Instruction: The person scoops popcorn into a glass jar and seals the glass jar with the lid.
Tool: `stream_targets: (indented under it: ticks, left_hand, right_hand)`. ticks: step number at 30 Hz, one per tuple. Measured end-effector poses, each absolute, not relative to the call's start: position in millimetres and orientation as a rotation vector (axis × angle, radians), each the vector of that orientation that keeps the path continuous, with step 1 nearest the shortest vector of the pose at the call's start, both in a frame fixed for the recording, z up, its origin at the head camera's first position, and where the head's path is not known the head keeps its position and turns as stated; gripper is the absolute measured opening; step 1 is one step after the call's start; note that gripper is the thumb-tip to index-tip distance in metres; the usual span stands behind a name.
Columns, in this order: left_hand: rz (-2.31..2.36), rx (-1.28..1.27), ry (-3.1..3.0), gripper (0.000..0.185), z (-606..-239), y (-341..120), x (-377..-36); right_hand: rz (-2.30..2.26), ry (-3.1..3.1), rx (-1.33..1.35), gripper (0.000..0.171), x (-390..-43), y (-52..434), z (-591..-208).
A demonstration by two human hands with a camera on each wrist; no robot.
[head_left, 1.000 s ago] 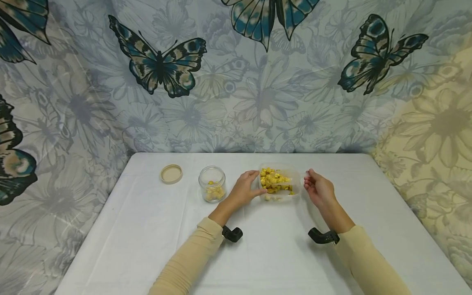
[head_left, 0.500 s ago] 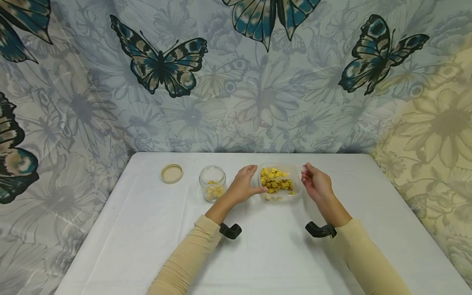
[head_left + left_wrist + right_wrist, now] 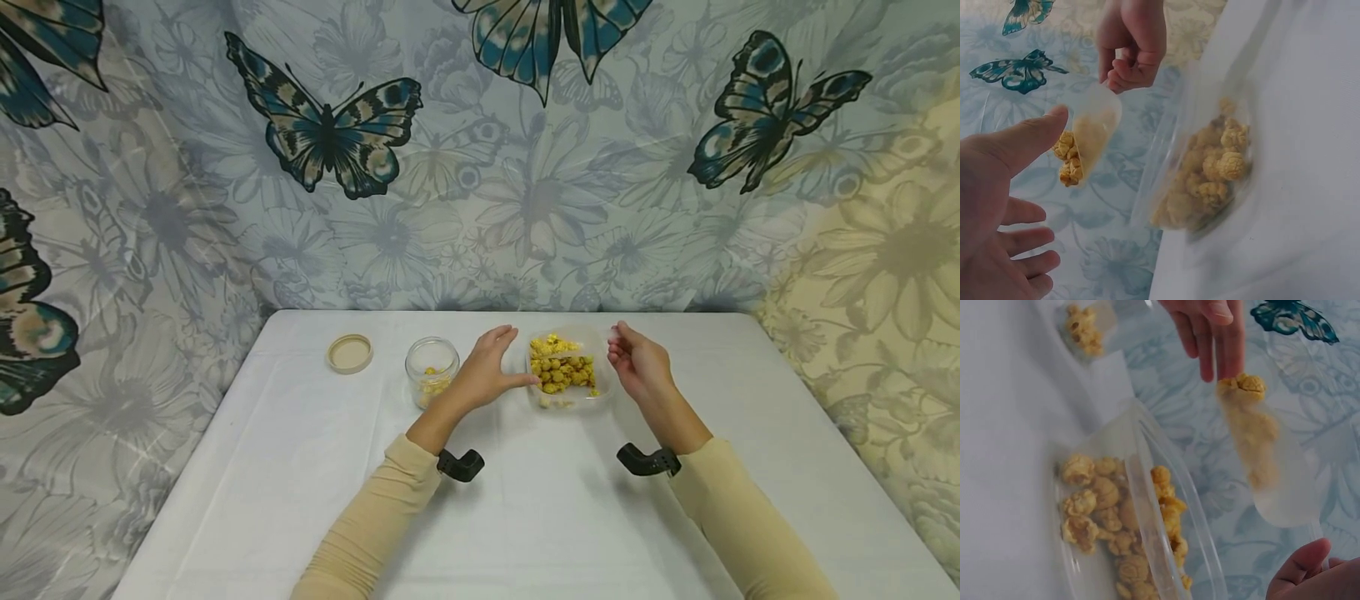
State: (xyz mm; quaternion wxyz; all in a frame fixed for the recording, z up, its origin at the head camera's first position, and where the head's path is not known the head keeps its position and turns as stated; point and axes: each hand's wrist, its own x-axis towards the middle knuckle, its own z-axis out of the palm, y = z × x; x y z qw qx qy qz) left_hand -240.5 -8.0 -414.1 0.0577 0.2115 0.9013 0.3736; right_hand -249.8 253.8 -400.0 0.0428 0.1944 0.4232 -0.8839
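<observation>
My right hand (image 3: 642, 360) pinches the thin handle of a translucent plastic scoop (image 3: 1288, 481), which carries several pieces of yellow caramel popcorn (image 3: 1244, 385). The scoop is held above a clear plastic tub (image 3: 1175, 456) with more popcorn (image 3: 564, 377) in it. In the head view the scoop is hard to make out against the tub. Left of the tub, my left hand (image 3: 482, 373) is spread, fingers apart and holding nothing. Its thumb (image 3: 1035, 134) points toward the scoop, close to the popcorn at its mouth in the left wrist view.
A glass jar (image 3: 432, 357) with some popcorn at its bottom stands left of my left hand, which partly covers it. Farther left lies a round beige lid (image 3: 349, 354). White cloth (image 3: 525, 517) covers the table; a butterfly-patterned curtain (image 3: 540, 217) hangs behind.
My left hand has drawn left, away from the tub's side and toward the jar. My right hand has shifted slightly left and up with the scoop, over the tub.
</observation>
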Motion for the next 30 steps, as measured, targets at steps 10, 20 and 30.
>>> stream_targets:
  ticks: [10, 20, 30]
  left_hand:
    - [1.182, 0.659, 2.777, 0.087, -406.8, -17.8, -240.3]
    - [1.188, 0.608, 2.83, 0.089, -402.4, -32.6, -239.9]
    - [1.183, 0.518, 2.92, 0.092, -399.2, -51.1, -235.8]
  right_hand:
    - [-2.713, 1.306, 0.568, 0.022, -253.5, 245.2, -392.5]
    - [-2.711, 1.283, 0.468, 0.021, -256.5, 232.6, -388.7]
    - [-2.687, 1.297, 0.441, 0.015, -257.6, 218.9, -388.7]
